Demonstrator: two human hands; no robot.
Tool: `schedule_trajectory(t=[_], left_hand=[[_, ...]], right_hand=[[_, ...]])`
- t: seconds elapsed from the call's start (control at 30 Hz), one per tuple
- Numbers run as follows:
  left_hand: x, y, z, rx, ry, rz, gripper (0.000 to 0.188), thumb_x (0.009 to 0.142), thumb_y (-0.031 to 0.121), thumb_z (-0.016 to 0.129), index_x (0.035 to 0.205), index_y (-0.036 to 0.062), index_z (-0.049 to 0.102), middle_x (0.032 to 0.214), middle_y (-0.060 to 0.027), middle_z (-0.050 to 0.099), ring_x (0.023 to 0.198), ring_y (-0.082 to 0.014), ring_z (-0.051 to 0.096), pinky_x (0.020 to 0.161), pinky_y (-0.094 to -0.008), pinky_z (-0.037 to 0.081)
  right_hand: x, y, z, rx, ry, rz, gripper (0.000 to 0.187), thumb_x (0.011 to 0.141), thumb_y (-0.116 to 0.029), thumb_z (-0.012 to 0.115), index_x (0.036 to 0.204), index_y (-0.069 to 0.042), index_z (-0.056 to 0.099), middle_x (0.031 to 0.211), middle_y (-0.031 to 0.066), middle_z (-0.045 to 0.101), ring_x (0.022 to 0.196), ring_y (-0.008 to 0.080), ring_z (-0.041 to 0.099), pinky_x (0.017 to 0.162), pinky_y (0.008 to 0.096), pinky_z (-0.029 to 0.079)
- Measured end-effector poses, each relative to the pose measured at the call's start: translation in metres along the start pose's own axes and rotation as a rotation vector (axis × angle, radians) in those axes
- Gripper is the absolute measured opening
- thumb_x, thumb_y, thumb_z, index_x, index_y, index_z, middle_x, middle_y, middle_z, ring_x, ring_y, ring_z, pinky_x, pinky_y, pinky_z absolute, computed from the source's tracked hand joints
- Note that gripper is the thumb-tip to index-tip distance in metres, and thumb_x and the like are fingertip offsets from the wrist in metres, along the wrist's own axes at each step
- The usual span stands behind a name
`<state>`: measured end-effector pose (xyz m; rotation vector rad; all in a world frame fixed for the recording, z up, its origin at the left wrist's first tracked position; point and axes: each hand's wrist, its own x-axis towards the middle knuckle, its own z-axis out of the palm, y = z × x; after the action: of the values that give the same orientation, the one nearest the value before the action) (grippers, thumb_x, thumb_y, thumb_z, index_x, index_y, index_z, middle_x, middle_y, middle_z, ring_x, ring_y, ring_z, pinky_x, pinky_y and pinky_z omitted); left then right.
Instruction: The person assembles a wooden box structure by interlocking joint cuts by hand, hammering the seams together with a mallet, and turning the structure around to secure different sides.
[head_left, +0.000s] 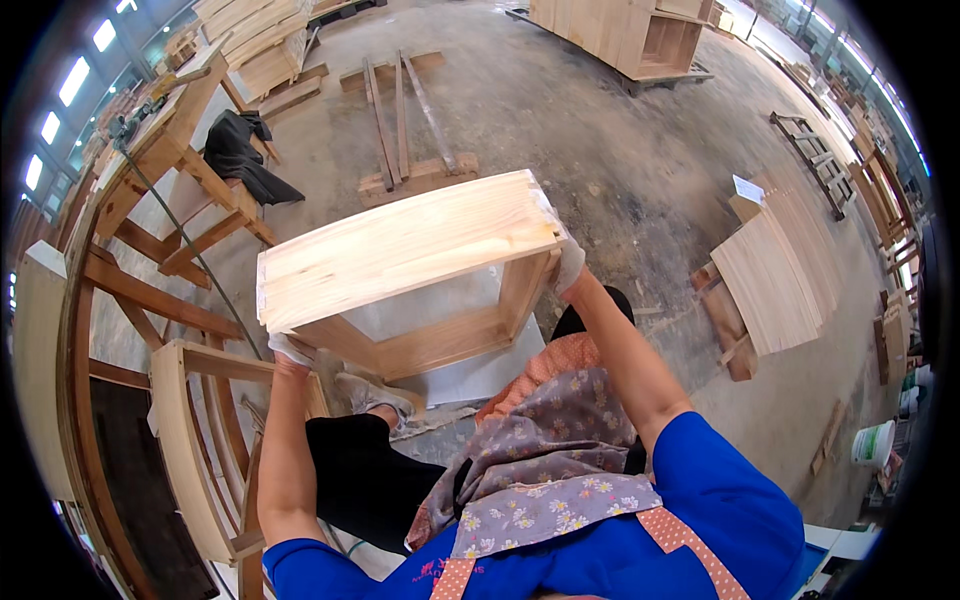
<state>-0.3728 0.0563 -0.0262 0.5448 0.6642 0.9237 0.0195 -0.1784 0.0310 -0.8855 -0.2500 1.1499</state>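
Between my two hands I hold a pale wooden drawer frame [410,255], tilted, with its broad front panel uppermost. Its inside shows through as an open rectangle. My left hand [293,347], in a whitish glove, grips the near left corner. At the right end my right hand [570,268], gloved as well, is closed round the side by the corner joint. The fingers of both hands are partly hidden behind the wood. Below the frame a whitish sheet [480,375] lies on the floor beside my shoe [385,398].
To my left stand a second wooden frame [195,450] and a wooden workbench [150,135] with a dark cloth [245,155] near it. Wooden strips [400,130] lie ahead on blocks. Stacked panels [775,270] rest at the right, and a cabinet [620,40] stands far ahead.
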Motion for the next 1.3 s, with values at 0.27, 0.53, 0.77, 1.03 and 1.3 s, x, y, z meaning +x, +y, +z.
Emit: schedule_trajectory(t=[0.27, 0.53, 0.77, 1.03, 1.3], left_hand=[[-0.009, 0.034, 0.048, 0.000, -0.172, 0.112, 0.063, 0.093, 0.052, 0.044, 0.134, 0.0042, 0.046, 0.132, -0.0109, 0.053, 0.119, -0.0280, 0.051, 0.102, -0.0423, 0.040], [0.003, 0.057, 0.052, -0.006, -0.206, 0.117, 0.052, 0.095, 0.045, 0.047, 0.118, 0.0000, 0.058, 0.110, -0.0145, 0.065, 0.101, -0.0277, 0.061, 0.093, -0.0406, 0.047], [-0.016, 0.051, 0.060, -0.005, -0.165, 0.149, 0.046, 0.092, 0.048, 0.055, 0.098, 0.0034, 0.066, 0.093, -0.0096, 0.068, 0.086, -0.0222, 0.064, 0.080, -0.0351, 0.052], [-0.023, 0.048, 0.063, 0.064, -0.140, 0.256, 0.042, 0.094, 0.044, 0.052, 0.101, 0.0039, 0.065, 0.094, -0.0078, 0.067, 0.086, -0.0203, 0.062, 0.080, -0.0331, 0.050], [-0.033, 0.054, 0.057, 0.093, -0.036, 0.281, 0.036, 0.095, 0.036, 0.053, 0.106, 0.0042, 0.064, 0.097, -0.0088, 0.066, 0.090, -0.0205, 0.062, 0.085, -0.0358, 0.050]], right_hand=[[0.010, -0.013, 0.002, 0.038, -0.009, 0.003, 0.049, 0.099, -0.045, 0.041, 0.132, -0.009, 0.050, 0.122, 0.0061, 0.060, 0.106, 0.0176, 0.059, 0.092, 0.0326, 0.048], [0.049, -0.042, 0.035, -0.325, -0.063, -0.236, 0.062, 0.099, -0.051, 0.034, 0.112, 0.003, 0.061, 0.101, 0.0130, 0.065, 0.093, 0.0209, 0.060, 0.087, 0.0316, 0.048], [0.038, -0.043, 0.010, -0.078, -0.148, -0.091, 0.039, 0.096, -0.040, 0.051, 0.100, -0.004, 0.065, 0.095, 0.0092, 0.067, 0.087, 0.0197, 0.063, 0.078, 0.0330, 0.052], [0.030, -0.041, 0.013, -0.095, 0.058, -0.159, 0.036, 0.095, -0.041, 0.052, 0.096, -0.007, 0.065, 0.090, 0.0062, 0.067, 0.081, 0.0180, 0.064, 0.074, 0.0323, 0.053], [0.045, -0.031, 0.010, -0.232, 0.004, -0.208, 0.036, 0.096, -0.044, 0.051, 0.091, -0.011, 0.065, 0.079, 0.0012, 0.063, 0.068, 0.0113, 0.057, 0.065, 0.0274, 0.049]])
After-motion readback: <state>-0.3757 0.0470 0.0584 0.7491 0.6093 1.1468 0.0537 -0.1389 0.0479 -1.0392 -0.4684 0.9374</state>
